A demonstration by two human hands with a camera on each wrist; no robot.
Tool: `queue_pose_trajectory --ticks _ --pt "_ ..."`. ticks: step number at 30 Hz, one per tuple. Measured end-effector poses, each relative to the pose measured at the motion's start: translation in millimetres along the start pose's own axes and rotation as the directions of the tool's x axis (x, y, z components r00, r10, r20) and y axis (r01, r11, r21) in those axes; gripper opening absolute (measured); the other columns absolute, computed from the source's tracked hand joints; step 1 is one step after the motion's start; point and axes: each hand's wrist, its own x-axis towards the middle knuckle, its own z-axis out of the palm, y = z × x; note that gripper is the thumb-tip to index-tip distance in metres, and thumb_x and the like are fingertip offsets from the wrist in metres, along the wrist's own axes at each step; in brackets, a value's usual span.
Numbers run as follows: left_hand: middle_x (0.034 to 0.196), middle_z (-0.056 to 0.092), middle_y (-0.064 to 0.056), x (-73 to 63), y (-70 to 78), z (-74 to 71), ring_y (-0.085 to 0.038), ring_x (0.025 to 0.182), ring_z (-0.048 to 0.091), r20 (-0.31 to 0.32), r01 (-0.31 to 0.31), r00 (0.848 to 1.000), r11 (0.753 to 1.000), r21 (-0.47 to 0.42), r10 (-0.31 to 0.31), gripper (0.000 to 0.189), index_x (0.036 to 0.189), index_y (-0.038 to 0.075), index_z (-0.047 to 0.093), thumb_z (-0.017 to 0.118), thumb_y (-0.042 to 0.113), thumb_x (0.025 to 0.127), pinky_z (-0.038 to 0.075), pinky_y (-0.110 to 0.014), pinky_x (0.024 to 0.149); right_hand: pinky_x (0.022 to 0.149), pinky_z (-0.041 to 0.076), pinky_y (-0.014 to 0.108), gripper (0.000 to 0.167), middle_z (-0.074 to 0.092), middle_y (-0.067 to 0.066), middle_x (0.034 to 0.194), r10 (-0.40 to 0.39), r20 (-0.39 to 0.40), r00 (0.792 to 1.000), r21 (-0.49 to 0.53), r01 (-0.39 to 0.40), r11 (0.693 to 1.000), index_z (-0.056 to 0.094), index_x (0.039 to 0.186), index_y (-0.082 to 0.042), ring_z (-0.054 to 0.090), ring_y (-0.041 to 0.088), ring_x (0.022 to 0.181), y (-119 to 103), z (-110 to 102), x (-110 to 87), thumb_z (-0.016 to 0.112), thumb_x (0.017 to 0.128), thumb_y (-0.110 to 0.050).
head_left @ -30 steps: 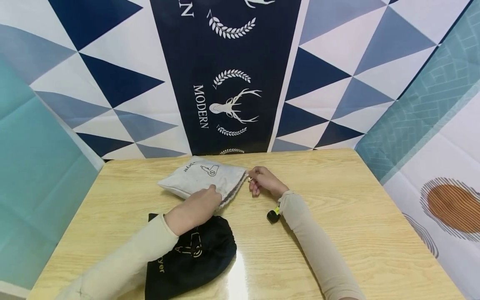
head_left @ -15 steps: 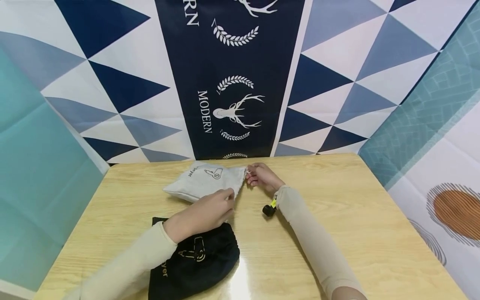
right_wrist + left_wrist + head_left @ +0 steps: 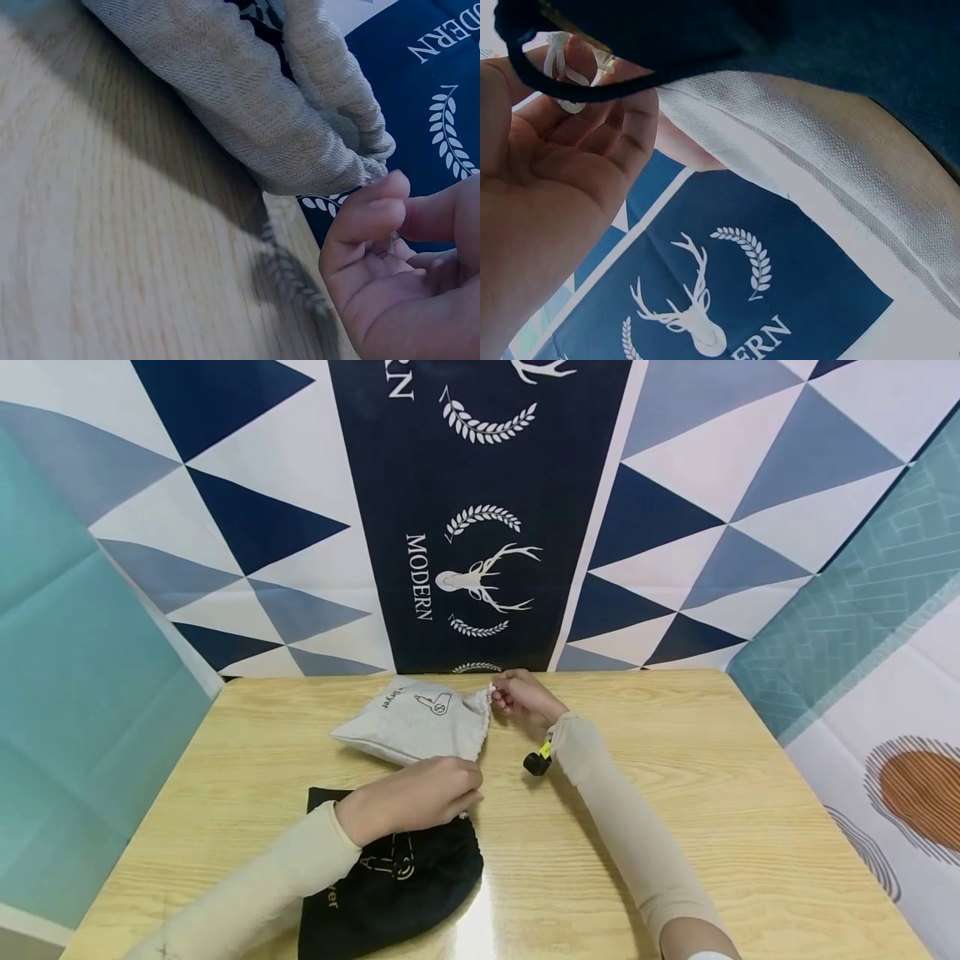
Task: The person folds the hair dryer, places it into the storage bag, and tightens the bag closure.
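A light grey drawstring bag [image 3: 420, 720], printed with a hair dryer outline and the word "Dryer", lies toward the table's back edge. My right hand [image 3: 525, 695] pinches its drawstring end at the far corner of the mouth. In the right wrist view the bag's mouth [image 3: 330, 112] is gathered into folds and still partly open. My left hand [image 3: 427, 795] holds the white knotted cord [image 3: 571, 79] at the mouth's near side, between thumb and fingers. Below that hand lies a black drawstring bag [image 3: 390, 893], partly covered by the left forearm.
Both bags lie on a light wood-grain table [image 3: 637, 793]. A patterned cloth wall [image 3: 480, 585] stands right behind its back edge. A small black and yellow device [image 3: 537, 763] is by the right cuff. The black bag's dark cord loop [image 3: 585, 91] crosses the left wrist view.
My left hand has moved nearer to me and to the right, drawing the cord. The grey bag's mouth has bunched up and narrowed. My right hand has stayed at the far corner.
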Motion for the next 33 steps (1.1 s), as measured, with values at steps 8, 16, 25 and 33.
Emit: queue_pose_trajectory --ticks 8,16,25,33 --pt "0.075 0.053 0.008 -4.5 11.3 1.7 -0.004 0.065 0.048 0.019 -0.002 1.000 0.999 0.038 0.002 0.023 0.078 0.015 0.059 0.058 0.016 0.101 0.046 -0.023 0.065 0.059 0.054 0.022 0.014 0.059 0.006 0.074 0.025 -0.036 0.999 0.045 -0.023 0.999 0.050 0.098 0.001 0.059 0.012 0.060 -6.9 2.3 1.9 0.043 0.106 -0.009" --pt "0.075 0.052 0.006 -5.6 20.2 3.3 -0.005 0.067 0.051 0.010 -0.004 1.000 0.994 0.111 0.003 0.021 0.080 0.014 0.061 0.059 0.015 0.101 0.046 -0.022 0.064 0.064 0.060 0.030 0.011 0.060 0.010 0.071 0.015 -0.058 0.998 0.143 -0.006 0.990 0.045 0.104 0.002 0.066 0.017 0.058 -15.8 3.0 6.8 0.039 0.107 -0.008" --pt "0.081 0.054 0.004 -10.0 29.3 9.6 -0.006 0.072 0.053 0.037 -0.018 0.999 0.981 0.193 0.011 0.014 0.093 0.012 0.066 0.057 0.018 0.102 0.047 -0.020 0.066 0.065 0.059 0.027 0.011 0.059 0.010 0.072 0.004 -0.108 0.994 0.176 0.015 0.984 0.043 0.097 0.000 0.066 0.017 0.060 -17.2 6.8 12.1 0.037 0.107 -0.004" --pt "0.084 0.056 0.003 -2.3 38.0 12.8 -0.008 0.074 0.056 0.067 -0.060 0.997 0.942 0.329 0.040 0.008 0.097 0.012 0.067 0.060 0.014 0.099 0.048 -0.019 0.065 0.077 0.059 0.031 0.016 0.061 0.014 0.080 0.002 -0.149 0.989 0.164 0.023 0.986 0.047 0.107 0.007 0.070 0.020 0.070 -29.5 14.0 11.2 0.037 0.107 -0.004"
